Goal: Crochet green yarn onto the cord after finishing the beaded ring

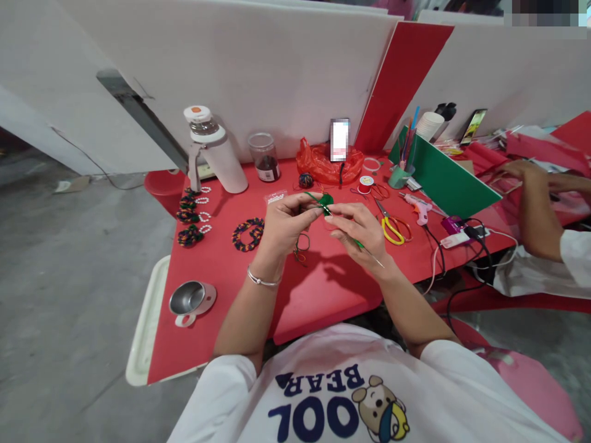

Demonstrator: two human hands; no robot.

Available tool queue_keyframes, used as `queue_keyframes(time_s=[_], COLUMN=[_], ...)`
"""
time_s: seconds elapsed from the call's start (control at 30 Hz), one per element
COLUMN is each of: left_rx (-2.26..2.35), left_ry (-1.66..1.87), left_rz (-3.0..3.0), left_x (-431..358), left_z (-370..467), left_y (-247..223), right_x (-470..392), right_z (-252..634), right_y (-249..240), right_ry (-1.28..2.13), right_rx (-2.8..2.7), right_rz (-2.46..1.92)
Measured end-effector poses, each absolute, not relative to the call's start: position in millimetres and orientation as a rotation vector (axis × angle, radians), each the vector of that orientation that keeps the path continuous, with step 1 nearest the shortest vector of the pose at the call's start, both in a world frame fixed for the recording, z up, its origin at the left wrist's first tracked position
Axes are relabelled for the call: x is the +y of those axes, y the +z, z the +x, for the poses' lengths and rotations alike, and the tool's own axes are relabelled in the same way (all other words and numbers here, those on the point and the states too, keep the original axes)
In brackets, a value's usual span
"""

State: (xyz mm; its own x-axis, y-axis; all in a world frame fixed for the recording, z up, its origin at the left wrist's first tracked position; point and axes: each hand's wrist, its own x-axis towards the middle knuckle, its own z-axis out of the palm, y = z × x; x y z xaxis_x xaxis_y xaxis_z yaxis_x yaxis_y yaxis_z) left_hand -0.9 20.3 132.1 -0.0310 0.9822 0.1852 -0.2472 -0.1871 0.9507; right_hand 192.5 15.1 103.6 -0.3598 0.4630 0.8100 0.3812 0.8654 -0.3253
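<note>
My left hand pinches a small piece of green crochet work, with green yarn running over its fingers. In my right hand is a thin crochet hook with a green grip; its tip meets the green piece between both hands. The hook's metal end sticks out below the right palm. Beneath the hands, loose thin cords lie on the red table. A multicoloured braided ring rests left of my left hand. Yellow-handled scissors lie right of my right hand.
A white thermos jug, a clear jar and a phone stand at the back. A steel-lined mug sits at front left. Rightward are a pink glue gun, power strip, green divider and another person's arm.
</note>
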Motion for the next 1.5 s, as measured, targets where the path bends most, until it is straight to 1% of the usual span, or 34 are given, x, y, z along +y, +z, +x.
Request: queue_keyframes(time_s=[0.1, 0.3, 0.4, 0.53, 0.63, 0.73, 0.9, 1.1, 1.5], left_rx=[0.922, 0.902, 0.909, 0.821, 0.711, 0.67, 0.817, 0.96, 0.965], left_ry=[1.448, 1.471, 1.461, 1.307, 1.127, 1.056, 1.169, 1.226, 1.384], left_rz=[1.138, 1.087, 1.063, 0.929, 0.832, 0.799, 0.951, 1.084, 1.213], left_x=[20.1, 22.0, 21.1, 20.9, 22.4, 23.5, 23.0, 21.8, 21.0], left_z=[0.6, 2.8, 2.9, -0.9, -6.0, -9.6, -10.9, -9.0, -8.3], left_y=[132.7, 130.0, 130.7, 133.7, 135.1, 136.1, 137.5, 137.3, 131.4], right_x=[16.6, 16.7, 15.2, 14.9, 18.2, 24.2, 31.3, 26.5, 24.5], right_z=[191.4, 189.5, 187.8, 185.8, 188.4, 196.3, 211.8, 217.4, 216.3], right_y=[99.7, 96.7, 93.9, 86.8, 86.9, 95.3, 114.7, 120.2, 125.6], right_ry=[0.053, 0.07, 0.05, -0.038, -0.161, -0.152, -0.031, -0.069, 0.063], right_rx=[-1.97, -1.936, -1.914, -1.909, -1.901, -1.949, -2.123, -2.235, -2.227], right_rz=[-0.608, -0.548, -0.583, -0.619, -0.51, -0.444, -0.368, -0.398, -0.358])
